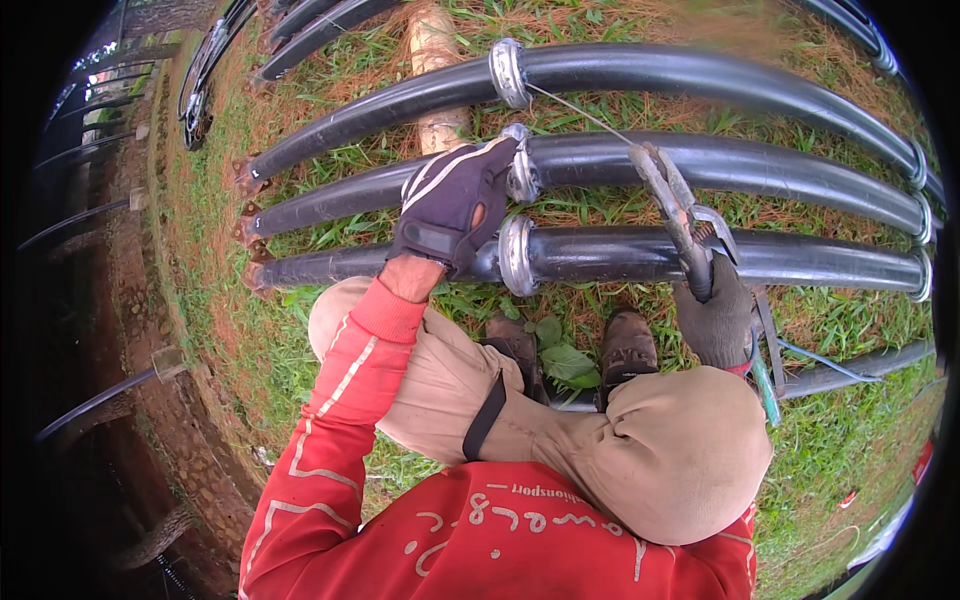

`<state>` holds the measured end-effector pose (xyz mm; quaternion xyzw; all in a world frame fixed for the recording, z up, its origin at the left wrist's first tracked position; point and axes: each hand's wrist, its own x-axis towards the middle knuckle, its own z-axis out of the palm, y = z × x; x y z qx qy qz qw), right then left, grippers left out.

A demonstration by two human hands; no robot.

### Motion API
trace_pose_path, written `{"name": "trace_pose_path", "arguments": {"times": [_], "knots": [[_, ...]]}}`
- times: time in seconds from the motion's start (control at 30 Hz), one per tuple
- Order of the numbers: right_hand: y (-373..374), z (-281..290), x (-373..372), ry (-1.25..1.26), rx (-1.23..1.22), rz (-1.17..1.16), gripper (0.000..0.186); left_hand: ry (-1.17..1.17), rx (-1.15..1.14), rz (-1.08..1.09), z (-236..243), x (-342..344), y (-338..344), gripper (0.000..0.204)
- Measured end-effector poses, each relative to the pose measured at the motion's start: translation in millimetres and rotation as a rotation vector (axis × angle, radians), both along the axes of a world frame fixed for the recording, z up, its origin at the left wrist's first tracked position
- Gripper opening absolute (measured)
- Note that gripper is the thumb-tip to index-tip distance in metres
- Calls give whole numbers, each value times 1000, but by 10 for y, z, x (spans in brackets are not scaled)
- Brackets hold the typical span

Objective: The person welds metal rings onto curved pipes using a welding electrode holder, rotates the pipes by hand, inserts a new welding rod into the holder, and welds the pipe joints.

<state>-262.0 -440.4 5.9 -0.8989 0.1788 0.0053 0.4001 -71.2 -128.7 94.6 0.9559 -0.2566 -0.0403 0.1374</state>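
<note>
Three black pipes lie side by side: a far pipe (400, 100), a middle pipe (600, 160) and a near pipe (620, 253), each with a silvery metal ring round it. My left hand (452, 205), in a dark glove with white stripes, lies across the middle pipe, its fingers closed against that pipe's ring (522, 170). My right hand (718, 315), in a grey glove, grips a welding electrode holder (675, 205). From its jaws a thin welding electrode (580, 112) reaches left to the far pipe's ring (510, 73), its tip at or very near the ring.
A wooden log (432, 50) runs beneath the pipes. Beside my right hand are a flat metal bar (768, 340) and a green-handled tool (765, 390). My boots (628, 345) stand on grass just before the near pipe. More rings (921, 215) circle the pipes' right ends.
</note>
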Motion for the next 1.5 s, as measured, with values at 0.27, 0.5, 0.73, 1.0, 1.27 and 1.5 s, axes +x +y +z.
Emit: {"name": "trace_pose_path", "arguments": {"times": [0.27, 0.5, 0.73, 1.0, 1.27, 1.5], "knots": [[4, -6, 1, 29, 24, -15, 28, -8, 79, -8, 156, -31, -126, 34], [-7, -63, 3, 15, 6, 7, 32, -54, 33, -64, 79, -8, -52, 35], [-4, -54, 1, 21, 19, 3, 38, -40, 39, -64, 78, 9, -100, 35], [-20, -108, 16, 79, 45, 18, 41, -43, 58, -54, 133, 2, -106, 35], [-40, -157, 26, -37, 25, 24, 36, -30, 67, -43, 134, 10, -132, 35], [-10, -79, 3, -48, 54, -71, 39, -26, 34, -39, 49, 44, -145, 34]]}}
